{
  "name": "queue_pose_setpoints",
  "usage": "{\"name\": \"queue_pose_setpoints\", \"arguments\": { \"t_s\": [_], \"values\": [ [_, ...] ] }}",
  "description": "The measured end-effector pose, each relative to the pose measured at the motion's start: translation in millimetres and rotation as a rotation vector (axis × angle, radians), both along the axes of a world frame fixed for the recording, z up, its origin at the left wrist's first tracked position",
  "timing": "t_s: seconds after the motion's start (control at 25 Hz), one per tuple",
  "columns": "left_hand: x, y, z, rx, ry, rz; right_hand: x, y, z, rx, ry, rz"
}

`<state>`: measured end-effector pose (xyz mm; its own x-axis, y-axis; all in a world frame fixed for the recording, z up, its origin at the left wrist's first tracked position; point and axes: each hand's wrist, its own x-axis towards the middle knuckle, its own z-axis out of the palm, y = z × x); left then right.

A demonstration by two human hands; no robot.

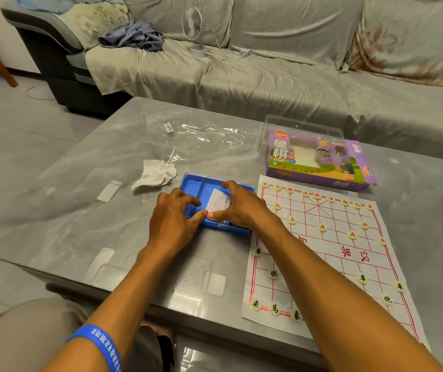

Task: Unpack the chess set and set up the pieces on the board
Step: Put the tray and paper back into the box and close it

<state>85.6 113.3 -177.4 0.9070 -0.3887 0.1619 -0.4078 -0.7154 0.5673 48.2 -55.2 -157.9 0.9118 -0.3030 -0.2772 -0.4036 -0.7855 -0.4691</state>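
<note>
A blue tray point(188, 183) with several compartments is set on the grey marbled surface point(80, 210), just left of the paper board point(322, 251). Both hands are held over the tray. The left hand point(173, 218) rests on the tray's near-left wall, its fingers point(188, 201) loosely curled and its thumb tip pressed against the near corner of a small white paper slip point(219, 201). The right hand point(238, 208) is arched over the same slip, which is pinched between its thumb at the near edge and its fingers point(228, 185) at the far edge. Whether any pieces remain in the tray cannot be told, since the hands cover most of it.

The board is printed with red lines, and round cream pieces point(322, 226) are placed across it: a row marked in red along the far edge with more red ones in front, and black-marked ones (fewer in number) toward the near edge, some hidden by the right forearm. The purple cardboard box point(319, 162) is seen beyond the board, touching a clear plastic cover point(303, 124) behind it.

A crumpled white tissue point(156, 175) lies left of the tray, and clear plastic wrap point(201, 135) is spread farther back. A blue wristband point(99, 345) is worn on the left forearm. A small white fan point(196, 30) stands on the covered sofa point(268, 76) beyond.
</note>
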Motion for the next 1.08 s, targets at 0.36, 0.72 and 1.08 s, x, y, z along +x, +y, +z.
{"name": "queue_pose_setpoints", "arguments": {
  "t_s": [0.36,0.72,1.08],
  "values": [
    [-5.7,1.9,-8.9,0.126,-0.167,-0.063,-4.0,1.0,-5.5,-0.031,-0.044,-0.014],
    [-3.5,-7.7,23.0,0.349,-0.023,-0.133,-41.8,9.2,-7.6,-0.154,-0.279,-0.087],
    [9.4,-22.4,10.1,0.198,0.252,0.105,-33.8,12.2,-2.5,-0.043,-0.182,-0.339]
  ]
}}
